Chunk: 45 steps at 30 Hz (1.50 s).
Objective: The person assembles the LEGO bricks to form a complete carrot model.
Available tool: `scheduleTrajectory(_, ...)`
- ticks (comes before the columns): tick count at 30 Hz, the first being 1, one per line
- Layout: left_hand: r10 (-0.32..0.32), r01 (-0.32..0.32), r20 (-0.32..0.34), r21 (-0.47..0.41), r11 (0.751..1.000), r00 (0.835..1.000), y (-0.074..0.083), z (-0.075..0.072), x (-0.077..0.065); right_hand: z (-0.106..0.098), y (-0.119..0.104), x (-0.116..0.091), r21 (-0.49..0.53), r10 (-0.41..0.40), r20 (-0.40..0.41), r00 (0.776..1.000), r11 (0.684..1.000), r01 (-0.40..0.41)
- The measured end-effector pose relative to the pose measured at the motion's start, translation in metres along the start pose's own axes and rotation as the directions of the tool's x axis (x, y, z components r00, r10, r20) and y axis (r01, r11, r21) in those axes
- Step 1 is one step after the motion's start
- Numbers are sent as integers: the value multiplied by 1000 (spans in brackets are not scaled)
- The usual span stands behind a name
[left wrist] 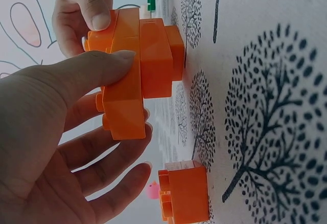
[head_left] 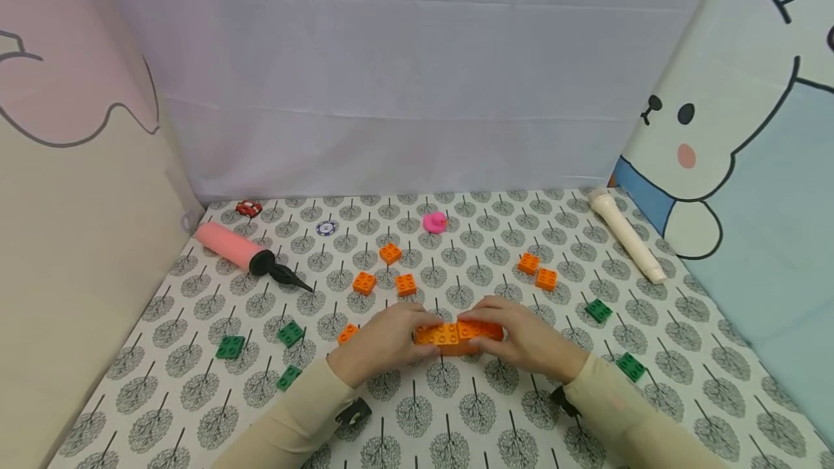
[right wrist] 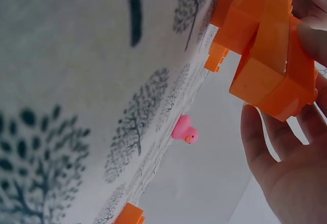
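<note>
Fingers (left wrist: 115, 157) grip orange stack (head_left: 439, 335), loose bricks (head_left: 405, 285) around.

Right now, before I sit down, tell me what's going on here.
A person's left hand and right hand grip opposite ends of an orange block stack, whose upper layers overhang its narrower base. Loose orange blocks lie nearby, green blocks farther out on both sides, and a pink duck sits toward the back.

no readable text, label, brand or number in any view, a mark at the centre of the blue-and-white chip (head_left: 326, 228) too small to make out, any lettering on the studs of the orange bricks (head_left: 438, 334) likewise too small
</note>
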<state>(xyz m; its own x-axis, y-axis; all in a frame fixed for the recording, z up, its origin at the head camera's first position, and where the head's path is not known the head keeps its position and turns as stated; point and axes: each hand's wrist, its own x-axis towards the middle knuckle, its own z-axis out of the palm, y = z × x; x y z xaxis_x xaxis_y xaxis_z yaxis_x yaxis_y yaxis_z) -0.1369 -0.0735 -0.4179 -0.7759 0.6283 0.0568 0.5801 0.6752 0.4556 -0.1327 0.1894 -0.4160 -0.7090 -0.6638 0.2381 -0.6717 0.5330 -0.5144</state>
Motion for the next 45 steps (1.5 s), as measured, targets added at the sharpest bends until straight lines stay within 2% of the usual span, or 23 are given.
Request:
scheduleTrajectory(8,-2,2,3,0,1000,1000,-1,-1,0,1,3,0,-4,-21,4,1000,1000,21)
scheduleTrajectory(15,3,-3,11,8,1000,1000,-1,-1,0,-6,11,-13,-33,29,4,1000,999,-28)
scheduleTrajectory(21,0,0,7,17,1000,1000,-1,-3,-2,-12,20,-21,-26,32,-17,999,999,-32)
scheduleTrajectory(27,-59,59,-4,-13,998,998,-18,-16,-14,-14,21,-22,-5,61,8,998,998,-61)
scheduleTrajectory(30,-96,97,-44,27,995,994,-32,-27,-24,-14,21,-22,7,67,12,998,998,-68)
scheduleTrajectory(33,-99,103,-64,67,992,993,-43,-32,-31,-15,22,-22,9,77,18,997,997,-77)
scheduleTrajectory(39,-47,46,3,94,995,999,-53,-21,-27,-16,22,-23,15,92,23,996,996,-92)
scheduleTrajectory(45,-39,38,13,81,996,999,-46,-13,-20,-14,20,-23,20,94,27,995,995,-95)
